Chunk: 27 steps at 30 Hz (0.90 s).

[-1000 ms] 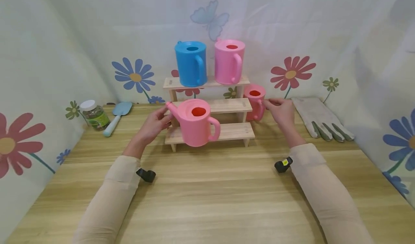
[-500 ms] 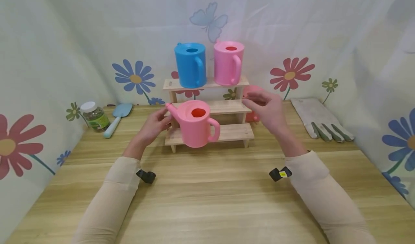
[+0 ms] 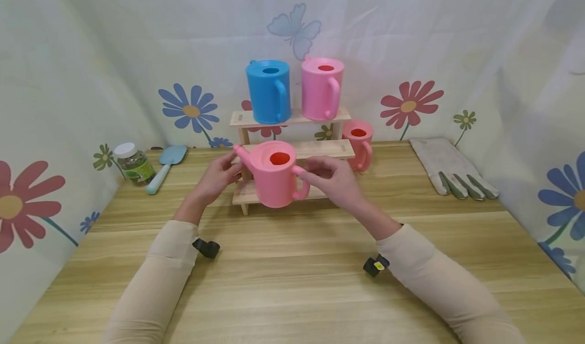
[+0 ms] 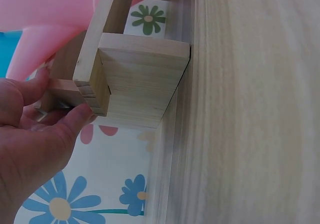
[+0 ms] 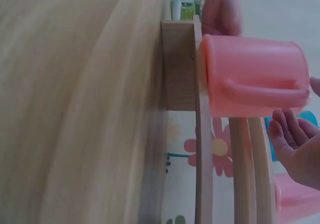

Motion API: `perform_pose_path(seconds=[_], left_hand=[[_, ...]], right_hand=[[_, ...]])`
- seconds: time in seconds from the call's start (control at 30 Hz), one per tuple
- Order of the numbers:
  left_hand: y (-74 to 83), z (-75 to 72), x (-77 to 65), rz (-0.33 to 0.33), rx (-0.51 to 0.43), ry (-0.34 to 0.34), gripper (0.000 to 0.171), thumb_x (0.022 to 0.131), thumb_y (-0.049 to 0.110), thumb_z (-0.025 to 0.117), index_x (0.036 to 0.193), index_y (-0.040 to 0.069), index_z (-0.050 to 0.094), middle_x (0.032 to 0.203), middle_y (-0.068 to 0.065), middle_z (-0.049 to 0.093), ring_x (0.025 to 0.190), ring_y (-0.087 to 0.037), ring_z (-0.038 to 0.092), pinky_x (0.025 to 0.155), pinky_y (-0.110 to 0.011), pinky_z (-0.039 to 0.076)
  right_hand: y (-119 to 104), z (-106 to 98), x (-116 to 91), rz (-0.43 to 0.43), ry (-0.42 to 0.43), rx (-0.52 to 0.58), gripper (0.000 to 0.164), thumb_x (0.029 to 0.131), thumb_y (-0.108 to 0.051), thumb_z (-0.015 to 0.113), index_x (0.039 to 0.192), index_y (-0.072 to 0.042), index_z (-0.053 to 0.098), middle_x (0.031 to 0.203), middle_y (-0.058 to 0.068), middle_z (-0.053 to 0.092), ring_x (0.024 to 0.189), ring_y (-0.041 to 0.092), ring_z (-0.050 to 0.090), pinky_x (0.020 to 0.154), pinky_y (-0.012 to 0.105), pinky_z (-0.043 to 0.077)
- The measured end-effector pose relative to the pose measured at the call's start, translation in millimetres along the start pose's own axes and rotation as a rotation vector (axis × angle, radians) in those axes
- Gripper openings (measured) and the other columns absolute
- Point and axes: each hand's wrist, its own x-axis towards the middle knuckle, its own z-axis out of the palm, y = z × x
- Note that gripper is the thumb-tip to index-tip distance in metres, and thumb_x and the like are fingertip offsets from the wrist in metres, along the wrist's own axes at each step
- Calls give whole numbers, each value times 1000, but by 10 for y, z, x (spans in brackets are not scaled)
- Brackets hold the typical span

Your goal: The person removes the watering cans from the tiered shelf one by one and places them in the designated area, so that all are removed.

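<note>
txt: none legible | jar lbl (image 3: 139, 173): too sm. | shelf stamps (image 3: 240, 117): blurred

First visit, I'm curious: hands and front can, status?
Left hand grips shelf; right hand at handle. Front can upright on lowest step. Nothing seen in the way.

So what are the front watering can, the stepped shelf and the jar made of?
Front watering can: probably plastic; smooth, evenly pink, soft sheen.
Stepped shelf: apparently unpainted pale wood; faint grain shows.
Jar: glass or clear plastic, I can't tell; contents show through.
</note>
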Motion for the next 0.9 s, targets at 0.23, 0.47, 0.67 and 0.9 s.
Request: perform_pose_path(seconds=[0.23,0.47,0.67,0.9], left_hand=[[4,-1,-4,6,0,-7,56,107,17,49,159,11,28,162,-13,27,140,-34,40,110,-48,39],[6,-1,2,10,6,-9,56,107,17,49,159,12,29,162,-11,26,140,-33,39,110,-49,38],[16,-2,-5,21,24,-11,55,107,16,48,158,9,30,165,-9,20,143,-32,36,109,-47,39],[22,-1,-15,10,18,-16,57,107,12,48,159,8,26,166,-9,15,143,-33,35,109,-47,39]], right_hand=[[92,154,-26,-27,-31,88,44,87,-24,82,127,-10,70,111,3,72,95,22,67,79,32,59],[133,207,-53,-40,16,115,39,89,-22,79,126,-13,71,111,1,73,92,23,65,73,29,58],[104,220,-48,32,46,205,38,92,-20,76,128,-11,71,114,4,72,96,30,64,79,28,56],[82,230,-38,164,162,299,35,86,-25,83,118,-12,76,91,9,74,90,24,65,76,27,54]])
